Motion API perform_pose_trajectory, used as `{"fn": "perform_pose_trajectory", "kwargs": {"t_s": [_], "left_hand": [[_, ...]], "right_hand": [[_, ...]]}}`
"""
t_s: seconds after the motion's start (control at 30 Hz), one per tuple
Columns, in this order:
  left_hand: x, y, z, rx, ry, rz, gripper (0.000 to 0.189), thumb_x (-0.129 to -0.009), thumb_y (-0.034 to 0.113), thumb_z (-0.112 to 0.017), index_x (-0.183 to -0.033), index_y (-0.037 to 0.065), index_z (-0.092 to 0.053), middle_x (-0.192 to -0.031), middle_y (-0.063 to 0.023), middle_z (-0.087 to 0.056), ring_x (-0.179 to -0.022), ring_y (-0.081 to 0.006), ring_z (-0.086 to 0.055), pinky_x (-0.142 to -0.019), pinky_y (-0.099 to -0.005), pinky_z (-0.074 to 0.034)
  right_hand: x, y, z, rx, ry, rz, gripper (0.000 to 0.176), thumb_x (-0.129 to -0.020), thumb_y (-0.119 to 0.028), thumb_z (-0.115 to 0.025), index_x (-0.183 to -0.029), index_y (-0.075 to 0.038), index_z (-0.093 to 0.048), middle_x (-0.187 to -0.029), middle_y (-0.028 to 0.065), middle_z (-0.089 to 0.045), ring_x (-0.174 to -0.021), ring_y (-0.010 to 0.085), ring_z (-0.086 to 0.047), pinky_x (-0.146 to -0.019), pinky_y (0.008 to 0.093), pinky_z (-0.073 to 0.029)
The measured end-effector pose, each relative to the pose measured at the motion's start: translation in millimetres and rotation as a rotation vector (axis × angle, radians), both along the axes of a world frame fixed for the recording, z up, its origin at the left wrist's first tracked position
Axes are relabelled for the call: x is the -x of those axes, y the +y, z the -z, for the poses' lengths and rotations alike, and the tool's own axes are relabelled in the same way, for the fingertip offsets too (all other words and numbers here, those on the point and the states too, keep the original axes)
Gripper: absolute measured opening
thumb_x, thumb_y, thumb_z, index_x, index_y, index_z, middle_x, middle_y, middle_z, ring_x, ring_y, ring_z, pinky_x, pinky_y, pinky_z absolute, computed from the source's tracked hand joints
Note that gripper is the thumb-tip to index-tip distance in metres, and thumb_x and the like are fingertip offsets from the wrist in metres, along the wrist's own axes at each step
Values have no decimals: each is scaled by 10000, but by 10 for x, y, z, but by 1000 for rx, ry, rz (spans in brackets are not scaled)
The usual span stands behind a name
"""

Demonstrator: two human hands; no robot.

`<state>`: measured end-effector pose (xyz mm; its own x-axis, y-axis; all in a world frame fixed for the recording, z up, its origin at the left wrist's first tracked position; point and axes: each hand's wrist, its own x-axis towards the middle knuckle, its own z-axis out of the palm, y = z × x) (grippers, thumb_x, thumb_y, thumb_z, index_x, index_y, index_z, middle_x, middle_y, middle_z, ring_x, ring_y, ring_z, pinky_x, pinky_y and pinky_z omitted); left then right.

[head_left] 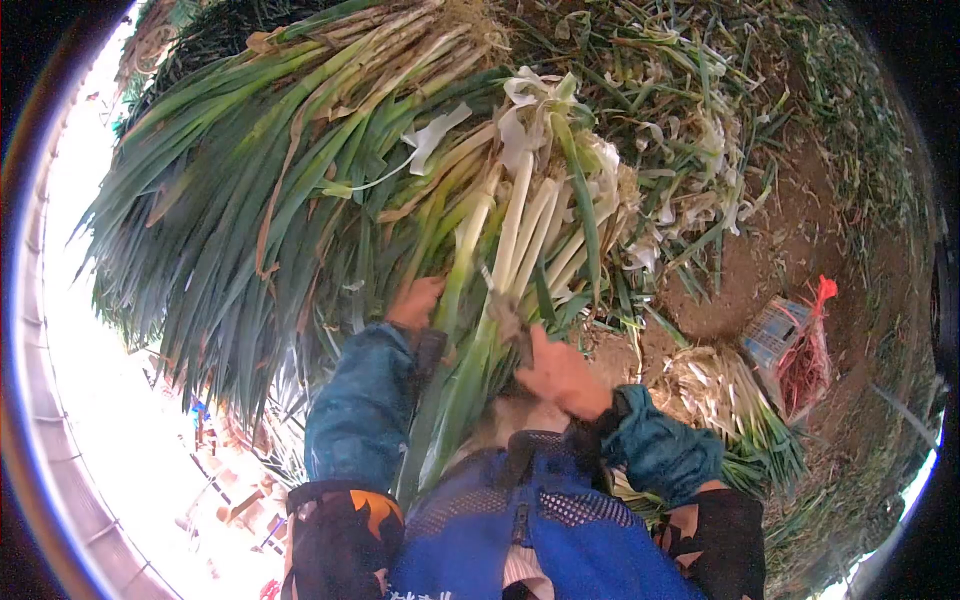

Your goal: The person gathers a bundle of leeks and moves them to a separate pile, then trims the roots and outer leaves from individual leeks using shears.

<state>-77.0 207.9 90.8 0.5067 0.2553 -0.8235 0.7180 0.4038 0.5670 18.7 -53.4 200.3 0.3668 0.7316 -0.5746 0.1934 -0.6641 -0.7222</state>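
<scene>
Long green onions with white stalks [525, 225] lie in front of my body, their green leaves [450, 400] running down toward my lap. My left hand [416, 303] is at the left side of these leaves, its fingers partly hidden among them. On the right, my right hand [562, 375] is closed beside the stalks; a blurred greyish thing [505, 318] shows near its fingertips, and I cannot make out what it holds. A large heap of onions [250, 190] spreads behind and to the left of my left hand.
Trimmed leaves and peelings [690, 130] litter the soil at the upper right. A smaller onion bundle [730, 400] lies right of my right arm. Beyond it are a printed package [775, 332] and red strings [805, 370]. Bright sheeting [60, 400] curves along the left edge.
</scene>
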Motion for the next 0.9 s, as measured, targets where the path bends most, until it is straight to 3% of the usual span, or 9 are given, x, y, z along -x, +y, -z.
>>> {"fn": "perform_pose_trajectory", "kwargs": {"t_s": [0.07,0.2,0.3,0.37,0.43,0.53,0.63,0.77,0.9], "left_hand": [[11,71,225,-365,87,349,252,-861,185,-553,-982,-31,-599,-835,-116,-626,-724,-202,-604,-634,-339,-484],[-189,-2,-6,-1038,409,1041,187,-806,138,-562,-914,-13,-542,-870,-164,-603,-818,-275,-593,-674,-387,-480],[-220,-206,24,-1579,205,1135,211,-777,162,-578,-900,13,-493,-951,-186,-577,-918,-321,-561,-713,-433,-465],[-250,-377,43,-1373,133,904,247,-777,190,-589,-927,20,-490,-959,-188,-555,-941,-340,-547,-729,-459,-454],[-353,-460,151,-1103,191,635,275,-766,170,-607,-964,28,-480,-970,-182,-542,-949,-373,-532,-771,-490,-438],[-455,-526,240,-1081,268,445,303,-746,166,-624,-973,31,-475,-988,-186,-537,-949,-396,-523,-786,-499,-427],[-227,-489,456,-1306,191,487,341,-728,189,-639,-980,25,-478,-1033,-209,-525,-967,-402,-515,-789,-489,-427],[-80,-281,578,-1039,236,583,337,-668,209,-661,-914,18,-533,-939,-215,-563,-918,-396,-540,-761,-469,-436],[-131,-298,76,-838,319,561,325,-617,201,-660,-863,7,-571,-874,-209,-608,-878,-383,-576,-733,-443,-451]], "right_hand": [[-123,31,87,-13,-37,60,488,-758,-252,-603,-1059,60,-377,-657,250,-530,-660,429,-543,-580,471,-424],[-248,-132,21,-112,-65,104,509,-763,-274,-617,-1067,57,-378,-654,251,-534,-657,429,-549,-569,464,-430],[-270,-251,-35,-48,-63,78,519,-769,-285,-617,-1076,58,-379,-682,266,-551,-677,428,-560,-573,453,-444],[-374,-177,-248,128,-58,-5,544,-770,-292,-612,-1106,63,-373,-733,277,-575,-717,425,-576,-600,448,-461],[-319,-177,-157,67,-57,-29,562,-769,-292,-608,-1127,63,-357,-733,268,-581,-718,425,-579,-609,460,-460],[-327,-100,123,-4,-58,-42,613,-767,-288,-599,-1175,80,-329,-733,257,-584,-717,425,-581,-626,476,-458],[-407,35,181,-17,-40,-62,643,-759,-274,-594,-1202,101,-319,-737,253,-583,-720,420,-580,-634,479,-459],[-300,137,160,-13,-64,-121,599,-748,-266,-592,-1162,91,-347,-740,252,-581,-735,416,-577,-630,469,-465],[-355,222,241,19,-106,-48,556,-753,-281,-585,-1122,70,-360,-733,234,-574,-735,418,-569,-628,465,-461]]}}
